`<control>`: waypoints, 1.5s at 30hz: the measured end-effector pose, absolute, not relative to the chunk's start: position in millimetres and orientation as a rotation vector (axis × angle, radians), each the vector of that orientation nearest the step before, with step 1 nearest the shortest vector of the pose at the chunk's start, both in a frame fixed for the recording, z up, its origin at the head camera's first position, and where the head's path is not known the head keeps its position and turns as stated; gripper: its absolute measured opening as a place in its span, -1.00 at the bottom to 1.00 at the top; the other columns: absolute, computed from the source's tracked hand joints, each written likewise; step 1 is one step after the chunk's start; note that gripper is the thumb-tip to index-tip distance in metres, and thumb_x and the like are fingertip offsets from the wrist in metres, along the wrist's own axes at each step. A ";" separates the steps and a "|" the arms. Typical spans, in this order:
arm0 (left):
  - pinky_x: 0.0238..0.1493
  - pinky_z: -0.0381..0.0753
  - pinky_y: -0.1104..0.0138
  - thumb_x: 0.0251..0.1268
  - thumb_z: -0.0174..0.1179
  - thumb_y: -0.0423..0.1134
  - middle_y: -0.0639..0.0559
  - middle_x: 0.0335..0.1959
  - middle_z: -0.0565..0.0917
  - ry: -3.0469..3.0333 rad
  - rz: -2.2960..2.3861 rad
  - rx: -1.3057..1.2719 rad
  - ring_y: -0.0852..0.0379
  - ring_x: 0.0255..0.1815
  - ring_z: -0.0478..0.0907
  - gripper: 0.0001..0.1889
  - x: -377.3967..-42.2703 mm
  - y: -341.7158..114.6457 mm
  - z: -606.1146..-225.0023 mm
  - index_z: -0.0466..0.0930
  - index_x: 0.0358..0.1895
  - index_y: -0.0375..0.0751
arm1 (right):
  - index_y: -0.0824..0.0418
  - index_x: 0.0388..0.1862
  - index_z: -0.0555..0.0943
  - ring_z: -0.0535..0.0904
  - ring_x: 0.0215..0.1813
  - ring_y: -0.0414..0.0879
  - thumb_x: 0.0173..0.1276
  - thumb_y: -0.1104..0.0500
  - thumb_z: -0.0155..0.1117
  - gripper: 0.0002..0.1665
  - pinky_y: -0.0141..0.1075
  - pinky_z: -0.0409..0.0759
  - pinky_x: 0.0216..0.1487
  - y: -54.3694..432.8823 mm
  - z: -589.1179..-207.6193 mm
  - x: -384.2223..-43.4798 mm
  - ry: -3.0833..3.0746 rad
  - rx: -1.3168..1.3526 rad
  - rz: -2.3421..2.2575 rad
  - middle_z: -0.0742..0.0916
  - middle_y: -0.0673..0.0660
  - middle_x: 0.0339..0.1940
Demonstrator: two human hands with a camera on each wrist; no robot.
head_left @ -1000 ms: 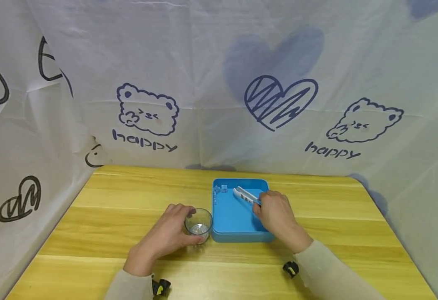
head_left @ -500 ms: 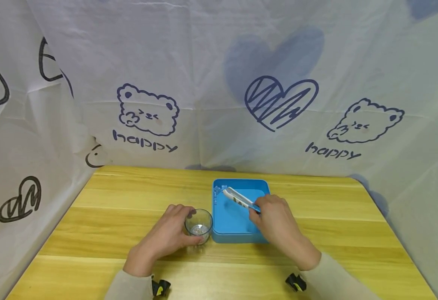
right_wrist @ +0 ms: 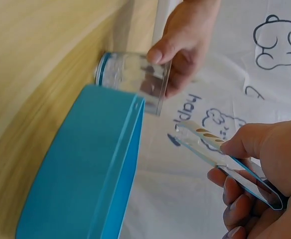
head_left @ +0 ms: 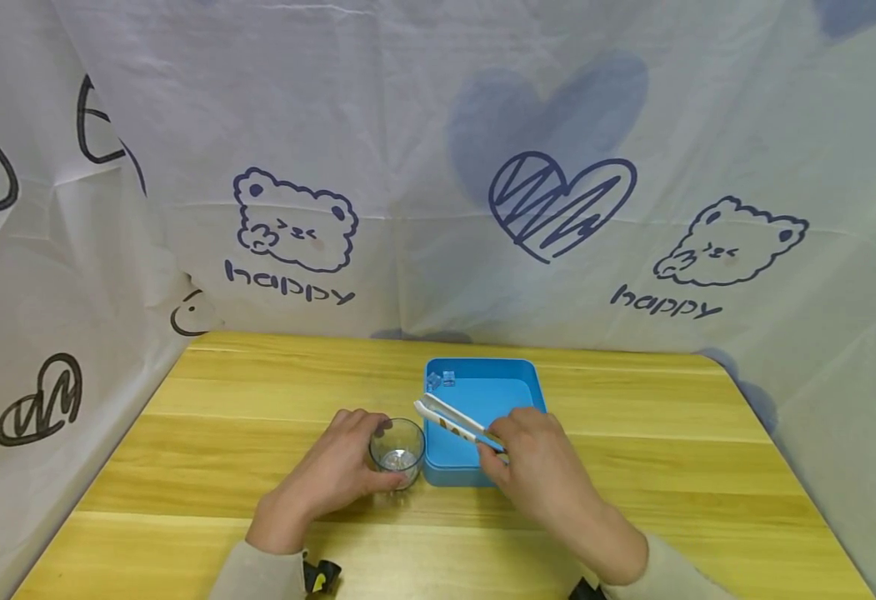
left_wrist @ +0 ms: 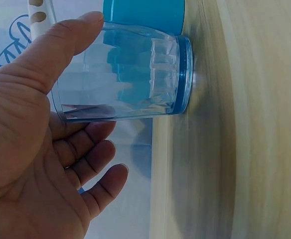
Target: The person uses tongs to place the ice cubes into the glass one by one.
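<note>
My left hand (head_left: 332,468) holds a clear drinking glass (head_left: 397,435) upright on the table, thumb on the near side and fingers behind. Clear pieces show in its lower part (left_wrist: 163,64) in the left wrist view. A pair of tongs (head_left: 453,421), white with brown spots and blue inside, is pinched in my right hand (head_left: 546,462). Their tips hang above the left wall of the blue tray (head_left: 475,477), close to the glass rim. Whether a clear cube sits between the tips, I cannot tell. Two clear cubes (head_left: 448,378) lie in the tray's far left corner.
The tray stands right beside the glass on a wooden table (head_left: 220,433). White cloth (head_left: 422,167) with bear and heart drawings hangs behind the table and along its sides. Black straps (head_left: 321,575) sit at the wrists.
My right hand has brought the tongs from the tray's far left part leftward and nearer, to the tray wall by the glass. The left hand and glass have stayed put.
</note>
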State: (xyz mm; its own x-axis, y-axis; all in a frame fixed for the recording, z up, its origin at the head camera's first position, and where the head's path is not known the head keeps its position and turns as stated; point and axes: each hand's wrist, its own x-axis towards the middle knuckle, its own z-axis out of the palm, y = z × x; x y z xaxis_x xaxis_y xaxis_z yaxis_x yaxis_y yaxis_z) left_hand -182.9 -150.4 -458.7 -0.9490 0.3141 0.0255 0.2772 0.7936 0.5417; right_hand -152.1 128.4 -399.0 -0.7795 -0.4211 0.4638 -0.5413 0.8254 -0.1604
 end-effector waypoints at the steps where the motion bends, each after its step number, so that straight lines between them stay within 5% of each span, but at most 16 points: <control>1: 0.30 0.59 0.07 -0.03 0.65 0.19 -0.01 0.18 0.64 2.913 0.866 0.481 0.02 0.22 0.46 -0.11 -182.9 -150.3 -458.5 0.57 0.36 -0.19 | 0.17 -0.44 0.67 0.45 -0.42 -0.16 0.21 0.16 0.62 -0.76 -0.29 0.45 -0.34 127.1 -399.6 -150.3 -2.587 0.730 0.400 0.61 -0.07 -0.53; 45: 0.24 0.59 0.10 -0.01 0.67 0.13 0.01 0.17 0.66 2.917 0.885 0.505 0.04 0.17 0.46 -0.15 -182.5 -151.1 -459.0 0.59 0.33 -0.19 | 0.11 -0.41 0.68 0.40 -0.39 -0.23 0.27 0.12 0.55 -0.81 -0.37 0.38 -0.31 105.5 -424.9 -129.7 -2.610 0.840 0.466 0.53 -0.13 -0.53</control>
State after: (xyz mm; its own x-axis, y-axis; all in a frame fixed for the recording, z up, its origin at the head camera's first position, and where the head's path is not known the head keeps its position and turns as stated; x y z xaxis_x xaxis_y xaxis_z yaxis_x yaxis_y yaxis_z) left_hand -182.5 -151.1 -459.0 -0.9453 0.3231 0.0448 0.2936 0.7828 0.5487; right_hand -129.7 105.5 -424.9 -0.7591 -0.4898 0.4288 -0.6079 0.7690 -0.1977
